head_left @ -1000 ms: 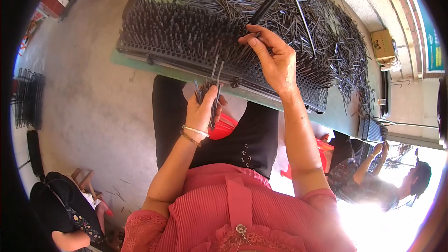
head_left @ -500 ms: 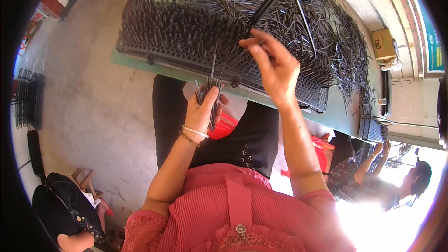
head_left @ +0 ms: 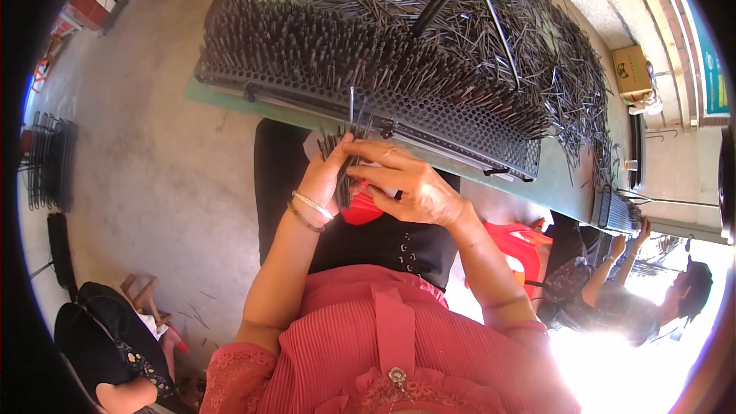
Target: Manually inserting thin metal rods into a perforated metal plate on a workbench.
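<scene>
Dark metal pins form a bundle (head_left: 343, 172) clenched in the left hand (head_left: 326, 180), long axis roughly upright, tips toward the perforated rack (head_left: 368, 84) just above. Right hand (head_left: 402, 188) pinches at the bundle from the right, touching it; both sit below the rack's near edge.

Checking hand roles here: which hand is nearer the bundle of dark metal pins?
Left. The left hand is wrapped around the bundle of pins; the right hand lies beside it, fingertips reaching its top.
</scene>
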`<state>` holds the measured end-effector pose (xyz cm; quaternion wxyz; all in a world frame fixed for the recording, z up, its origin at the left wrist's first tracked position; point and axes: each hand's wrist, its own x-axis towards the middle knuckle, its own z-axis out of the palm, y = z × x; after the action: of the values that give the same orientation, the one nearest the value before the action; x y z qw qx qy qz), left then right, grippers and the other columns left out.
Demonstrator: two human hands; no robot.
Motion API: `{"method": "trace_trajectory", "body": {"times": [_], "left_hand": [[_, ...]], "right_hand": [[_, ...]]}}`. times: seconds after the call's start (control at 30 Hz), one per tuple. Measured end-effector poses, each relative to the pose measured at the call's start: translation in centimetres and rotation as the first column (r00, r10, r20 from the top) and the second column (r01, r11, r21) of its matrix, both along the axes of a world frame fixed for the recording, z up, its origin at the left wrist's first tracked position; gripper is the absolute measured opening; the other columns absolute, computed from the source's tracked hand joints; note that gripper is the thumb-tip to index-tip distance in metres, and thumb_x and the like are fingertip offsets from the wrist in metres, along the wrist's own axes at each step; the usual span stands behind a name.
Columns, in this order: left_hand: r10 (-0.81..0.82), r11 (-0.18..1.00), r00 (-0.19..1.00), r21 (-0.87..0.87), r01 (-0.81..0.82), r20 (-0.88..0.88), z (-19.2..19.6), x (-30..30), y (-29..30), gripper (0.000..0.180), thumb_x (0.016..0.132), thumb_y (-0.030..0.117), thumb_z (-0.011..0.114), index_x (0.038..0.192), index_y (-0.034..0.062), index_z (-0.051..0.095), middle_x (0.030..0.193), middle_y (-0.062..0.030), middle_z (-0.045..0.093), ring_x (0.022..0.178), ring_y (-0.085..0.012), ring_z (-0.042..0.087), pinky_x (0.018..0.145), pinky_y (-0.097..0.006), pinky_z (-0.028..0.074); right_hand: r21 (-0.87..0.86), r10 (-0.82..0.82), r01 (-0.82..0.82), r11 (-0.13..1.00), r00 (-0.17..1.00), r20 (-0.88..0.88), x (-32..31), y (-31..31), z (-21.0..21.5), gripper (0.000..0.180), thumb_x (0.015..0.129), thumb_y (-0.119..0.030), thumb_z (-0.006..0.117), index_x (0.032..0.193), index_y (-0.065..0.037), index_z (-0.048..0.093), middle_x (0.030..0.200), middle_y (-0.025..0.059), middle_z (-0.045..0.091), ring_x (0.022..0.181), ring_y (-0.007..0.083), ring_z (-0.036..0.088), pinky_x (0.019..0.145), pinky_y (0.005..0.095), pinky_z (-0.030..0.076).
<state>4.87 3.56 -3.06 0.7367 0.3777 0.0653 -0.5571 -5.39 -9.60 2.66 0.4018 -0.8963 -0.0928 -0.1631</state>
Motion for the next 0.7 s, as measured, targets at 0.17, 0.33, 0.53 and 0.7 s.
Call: {"method": "trace_trajectory", "body": {"times": [0.17,0.33,0.53,0.7], "left_hand": [[-0.032,0.999,0.99,-0.039,0.037,0.138,-0.4,-0.3,0.7,0.029,0.091,0.034,0.061,0.093,0.0055,0.06,0.075,-0.0027,0.061,0.056,-0.0089,0.054,0.046,-0.021,0.043],[-0.05,0.997,0.961,-0.047,0.065,0.272,1.2,-1.3,0.5,0.028,0.089,0.032,0.064,0.092,0.0046,0.06,0.074,-0.0034,0.062,0.057,-0.0089,0.056,0.045,-0.021,0.044],[-0.023,0.999,0.949,-0.031,0.034,0.315,2.0,-1.7,0.0,0.028,0.091,0.031,0.061,0.1,0.0045,0.059,0.084,-0.0078,0.066,0.061,-0.0106,0.061,0.044,-0.021,0.045],[0.008,1.0,0.954,0.018,-0.014,0.299,0.9,-1.3,0.1,0.03,0.091,0.032,0.061,0.104,0.0049,0.058,0.087,-0.0091,0.066,0.06,-0.0107,0.06,0.044,-0.021,0.044]], "right_hand": [[0.253,-0.373,0.395,0.883,0.918,-0.133,-0.8,-0.1,0.5,0.022,0.082,-0.004,0.064,0.103,0.003,0.065,0.103,0.0159,0.066,0.092,0.0216,0.065,0.083,0.0321,0.05],[0.456,-0.369,0.583,0.672,0.798,-0.477,0.0,0.4,-0.7,0.026,0.087,-0.024,0.068,0.093,0.001,0.068,0.071,-0.0002,0.063,0.065,0.0065,0.056,0.058,0.0207,0.042],[0.549,-0.341,0.612,0.57,0.784,-0.52,0.2,-0.7,-0.4,0.019,0.085,-0.018,0.069,0.088,0.001,0.07,0.072,-0.0001,0.063,0.064,0.0053,0.052,0.055,0.0208,0.04],[0.609,-0.574,0.599,0.521,0.773,-0.269,1.5,-2.0,3.2,0.017,0.085,-0.011,0.068,0.095,0.003,0.067,0.078,0.0019,0.066,0.067,0.0042,0.056,0.06,0.0192,0.045]]}}
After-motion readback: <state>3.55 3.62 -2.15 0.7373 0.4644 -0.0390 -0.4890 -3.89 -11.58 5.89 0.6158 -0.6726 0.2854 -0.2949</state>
